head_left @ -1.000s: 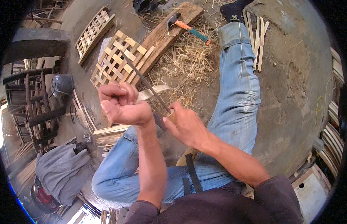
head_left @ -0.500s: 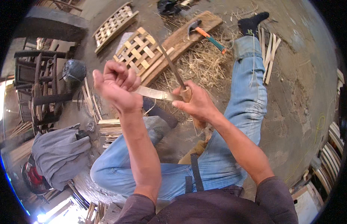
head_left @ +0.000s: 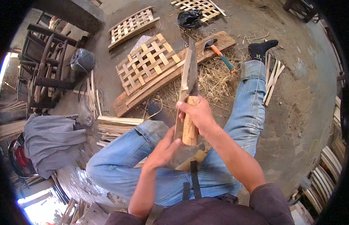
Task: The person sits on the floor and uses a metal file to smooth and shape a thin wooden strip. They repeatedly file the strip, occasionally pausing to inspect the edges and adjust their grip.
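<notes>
My right hand (head_left: 201,114) is closed around the round wooden handle (head_left: 191,125) of a broad-bladed knife, whose dark blade (head_left: 193,65) points away from me. Along the blade's left side runs a thin wooden strip (head_left: 185,73), with my right thumb pressed over it near the handle. Lower down, my left hand (head_left: 163,149) pinches the strip's near end between thumb and fingers, just left of the handle. Beyond the hands, a woven lattice panel (head_left: 149,63) of pale strips rests on a thick plank (head_left: 125,107).
A claw hammer (head_left: 220,56) lies on the plank's far end, beside a heap of shavings (head_left: 215,78). Cut strips (head_left: 120,125) are stacked by my left knee; others (head_left: 273,80) lie beside my outstretched right leg. A second lattice panel (head_left: 133,26) and a black bag (head_left: 190,18) are farther off.
My left hand has come down and toward me from the upper left. The strip has swung from lying crosswise to lining up with the blade. My right hand still grips the knife.
</notes>
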### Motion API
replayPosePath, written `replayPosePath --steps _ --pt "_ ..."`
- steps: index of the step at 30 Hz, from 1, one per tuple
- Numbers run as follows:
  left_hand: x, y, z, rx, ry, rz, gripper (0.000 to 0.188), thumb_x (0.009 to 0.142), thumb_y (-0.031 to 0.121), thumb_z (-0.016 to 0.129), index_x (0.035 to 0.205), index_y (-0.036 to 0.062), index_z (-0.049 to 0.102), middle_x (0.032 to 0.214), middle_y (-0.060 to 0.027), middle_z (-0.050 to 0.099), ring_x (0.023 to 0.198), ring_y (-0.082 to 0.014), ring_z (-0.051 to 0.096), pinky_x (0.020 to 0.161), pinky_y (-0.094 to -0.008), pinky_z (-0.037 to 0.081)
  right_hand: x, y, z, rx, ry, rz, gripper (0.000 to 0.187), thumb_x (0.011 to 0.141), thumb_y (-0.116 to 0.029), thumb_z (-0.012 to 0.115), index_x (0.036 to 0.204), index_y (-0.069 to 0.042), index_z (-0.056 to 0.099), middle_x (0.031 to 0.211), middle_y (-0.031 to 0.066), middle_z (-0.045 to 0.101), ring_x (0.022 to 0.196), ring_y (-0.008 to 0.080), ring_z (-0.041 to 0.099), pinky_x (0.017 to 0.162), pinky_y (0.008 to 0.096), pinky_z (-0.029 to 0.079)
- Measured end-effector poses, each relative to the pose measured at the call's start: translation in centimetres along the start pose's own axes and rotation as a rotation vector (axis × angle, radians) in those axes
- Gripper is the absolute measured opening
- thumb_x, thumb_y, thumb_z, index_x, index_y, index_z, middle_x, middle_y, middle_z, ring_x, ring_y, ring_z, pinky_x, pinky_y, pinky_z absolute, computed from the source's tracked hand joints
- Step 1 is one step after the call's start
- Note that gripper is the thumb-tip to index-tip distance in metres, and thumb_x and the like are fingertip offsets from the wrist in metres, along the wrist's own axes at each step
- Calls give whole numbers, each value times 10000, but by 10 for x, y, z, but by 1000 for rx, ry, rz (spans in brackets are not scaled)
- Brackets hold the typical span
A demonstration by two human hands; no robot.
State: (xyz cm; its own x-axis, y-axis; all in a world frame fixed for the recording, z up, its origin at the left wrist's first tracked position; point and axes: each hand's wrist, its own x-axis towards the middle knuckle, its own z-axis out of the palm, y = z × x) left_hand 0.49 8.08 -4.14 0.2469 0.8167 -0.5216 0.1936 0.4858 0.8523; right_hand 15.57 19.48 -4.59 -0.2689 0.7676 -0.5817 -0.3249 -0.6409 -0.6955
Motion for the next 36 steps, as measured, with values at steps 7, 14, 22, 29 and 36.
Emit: replayPosePath --steps 7,14,22,29,36 --pt "-14 21 -21 -293 -49 -191 587 975 136 473 1506 57 237 1241 -185 589 955 -194 659 830 -303 523 57 70 -45 203 -21 377 148 858 -128 712 904 -25 616 742 45 624 557 121 593 465 279 520" --pt "15 3 -21 175 134 104 423 900 24 595 1317 60 535 1157 -123 656 981 -200 662 841 -324 523 82 75 -45 379 -33 429 235 910 -255 672 939 -54 554 721 23 574 548 113 572 482 277 547" --pt "95 15 -27 551 542 342 130 851 82 608 968 34 640 1021 -129 610 852 -266 599 789 -340 486 64 103 -72 -289 180 154 393 861 -277 681 1049 44 553 825 136 660 635 167 657 526 323 523" --pt "130 8 -9 55 595 644 306 811 85 567 1100 -1 514 936 -66 561 1002 -192 525 989 -395 408 33 108 -90 -1099 27 -132 494 784 -330 716 1043 45 523 886 294 650 876 456 644 762 485 506" --pt "151 14 1 -412 777 848 220 912 258 548 931 44 502 748 -30 452 633 -106 423 634 -289 441 30 101 -80 -1126 -64 -106 533 773 -331 721 1048 66 494 869 315 642 866 479 635 762 511 510"
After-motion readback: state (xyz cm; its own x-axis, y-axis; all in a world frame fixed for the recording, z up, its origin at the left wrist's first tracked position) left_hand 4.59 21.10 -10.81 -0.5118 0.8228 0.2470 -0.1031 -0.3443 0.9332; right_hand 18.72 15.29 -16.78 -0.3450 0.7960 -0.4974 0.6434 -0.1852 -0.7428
